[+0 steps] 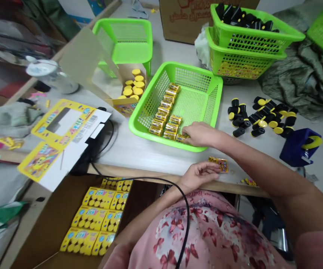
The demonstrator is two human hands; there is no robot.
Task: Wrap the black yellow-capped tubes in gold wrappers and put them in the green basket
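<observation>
My right hand (199,133) reaches into the front of a green plastic basket (219,89), its fingertips closed on a small gold-wrapped pack (180,138). Beside it, similar gold packs (165,110) lie in two rows along the basket's left part. My left hand (199,175) rests at the table's front edge with its fingers loosely stretched out. Just beyond those fingers lie small yellow printed packets (222,165); whether the fingertips touch them I cannot tell.
Black tubes with yellow caps (262,116) lie loose on the right, near a blue tape dispenser (300,147). Stacked green baskets (248,50) stand behind. An open box of yellow-capped pieces (129,102) and a flattened carton (63,138) are left. Below, a cardboard box (46,228) holds yellow packs.
</observation>
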